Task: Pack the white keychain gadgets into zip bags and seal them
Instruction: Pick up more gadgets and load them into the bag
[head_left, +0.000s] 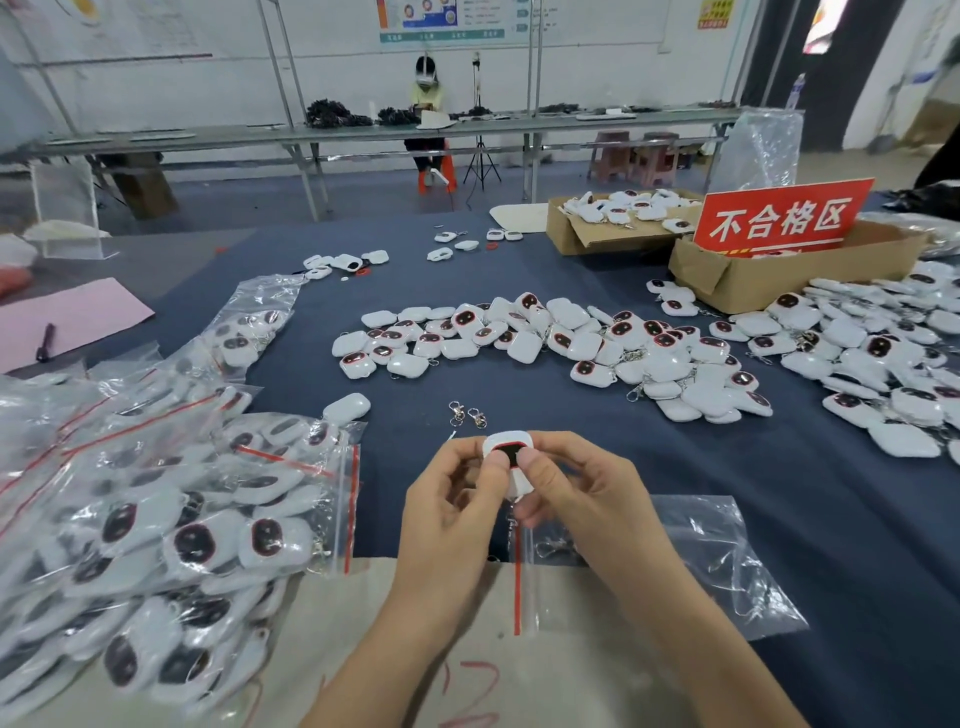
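Two thumbs (497, 460) part-cover gadget (509, 441) face | left hand (447, 504), right hand (576, 499) pinch it

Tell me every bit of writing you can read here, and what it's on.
"不合格区": white characters on the red sign standing in a cardboard box.
Red handwriting on the beige sheet: scrawled, not legible.
Wall poster and yellow notice: too blurred to read.

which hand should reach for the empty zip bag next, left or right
Right, probably. The empty zip bag lies mostly beneath and to the right of the right hand. The left hand, also pinching the white gadget, sits off the bag's left edge and could keep hold.
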